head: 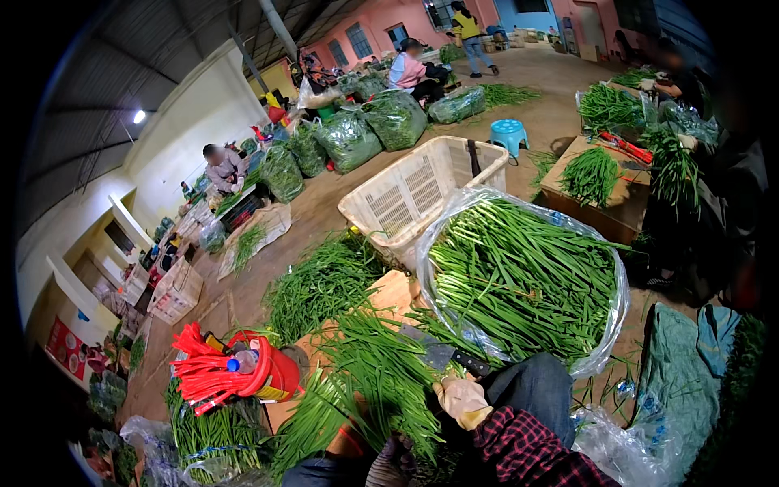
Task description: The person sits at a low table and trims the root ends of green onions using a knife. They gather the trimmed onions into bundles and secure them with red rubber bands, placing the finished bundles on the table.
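Observation:
My right hand (461, 402), in a pale glove below a red-and-black plaid sleeve, is closed at the near end of a loose bunch of long green leafy stalks (380, 359), probably garlic chives. Just beyond it lies a cleaver (433, 348), its black riveted handle towards my knee. At the bottom edge is my left hand (398, 453), dark and partly hidden under hanging leaves; its fingers cannot be made out. More stalks (316, 414) spread over the wooden board (389, 295) before me.
A clear plastic bag full of stalks (523, 280) stands right of the board, with a white plastic crate (395, 207) behind. A red bucket (277, 368) holding red ties (210, 371) is at left. Plastic sheeting (675, 389) lies at right. Co-workers (669, 79) sit nearby.

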Available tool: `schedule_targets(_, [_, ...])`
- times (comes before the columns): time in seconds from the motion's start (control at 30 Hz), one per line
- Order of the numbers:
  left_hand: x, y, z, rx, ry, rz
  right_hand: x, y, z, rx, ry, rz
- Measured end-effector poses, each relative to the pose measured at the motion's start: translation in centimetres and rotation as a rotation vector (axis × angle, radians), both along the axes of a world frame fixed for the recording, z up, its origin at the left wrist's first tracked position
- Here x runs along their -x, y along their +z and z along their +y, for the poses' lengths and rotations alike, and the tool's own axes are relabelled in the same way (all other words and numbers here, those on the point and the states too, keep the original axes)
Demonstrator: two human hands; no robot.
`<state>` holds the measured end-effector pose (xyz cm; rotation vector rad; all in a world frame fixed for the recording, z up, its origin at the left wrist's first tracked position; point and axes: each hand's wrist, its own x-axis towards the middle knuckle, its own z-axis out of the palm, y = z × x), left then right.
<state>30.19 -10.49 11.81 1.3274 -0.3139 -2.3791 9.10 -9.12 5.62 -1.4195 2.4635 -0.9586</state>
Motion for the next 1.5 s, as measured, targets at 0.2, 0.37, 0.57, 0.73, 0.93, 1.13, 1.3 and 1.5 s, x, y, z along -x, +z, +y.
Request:
schedule_targets(0.2, [1.3,1.3,1.0,-0.021,-0.020,0.056,0.6,0.9,0.8,-0.119,0.083,0.023])
schedule_targets(0.37, [0.8,-0.4,1.2,0.486,-0.241,-0.159,-0.4,6.0,3.6,-0.087,0.423,-0.257])
schedule_targets(0.57, [-0.9,-11.5,2.3,0.950,-0.510,-0.156,-4.3,6.2,5.1,-0.187,0.672,-0.785])
schedule_targets(0.73, [1.6,-2.7,2.1,0.709,0.019,-0.080,-6.2,4.4,6.1,0.146,0.410,-0.497])
schedule_targets(0.93, [1.1,-1.3,1.0,0.951,0.135,-0.191,-10.3,5.2,6.4,-0.033,0.312,-1.238])
schedule_targets(1.13, [-1.5,-2.2,-0.9,0.866,0.435,-0.174,-12.6,5.4,2.3,0.025,0.248,-1.771])
schedule_targets(1.3, [-3.8,-0.7,-6.9,0.864,0.589,-0.009,-12.9,4.9,-6.2,-0.041,0.331,-1.705])
schedule_targets(1.5, [-13.7,-2.2,-15.2,0.503,0.911,0.352,-12.9,2.7,-21.2,-0.194,0.567,-1.420])
